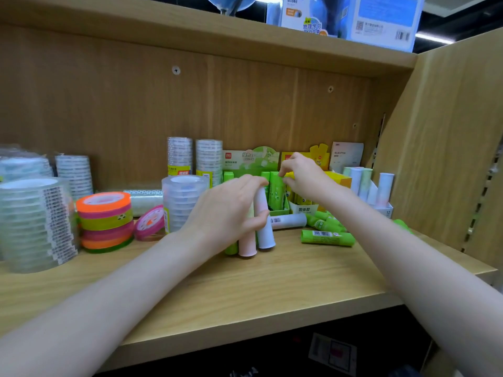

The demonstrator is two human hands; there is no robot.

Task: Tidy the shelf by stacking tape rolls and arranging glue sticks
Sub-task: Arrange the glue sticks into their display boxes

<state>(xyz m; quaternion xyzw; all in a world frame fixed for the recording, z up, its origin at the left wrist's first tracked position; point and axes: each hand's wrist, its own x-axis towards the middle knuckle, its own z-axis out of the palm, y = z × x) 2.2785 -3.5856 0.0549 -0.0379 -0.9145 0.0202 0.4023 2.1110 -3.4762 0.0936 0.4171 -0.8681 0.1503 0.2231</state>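
Pastel glue sticks (pixel 258 227) stand bunched on the wooden shelf (pixel 272 284), gripped by the left hand (pixel 228 210) with curled fingers, while the right hand (pixel 302 175) pinches a yellow stick (pixel 289 174) above the yellow box (pixel 340 179).

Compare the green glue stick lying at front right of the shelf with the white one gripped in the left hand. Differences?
The green glue stick lies flat on the shelf, untouched; the white glue stick stands roughly upright, gripped by the left hand in a bundle with a pink one. Colour differs: bright green versus pale white. The green one shows a barcode label on its side; none shows on the white one. Both are capped cylinders.
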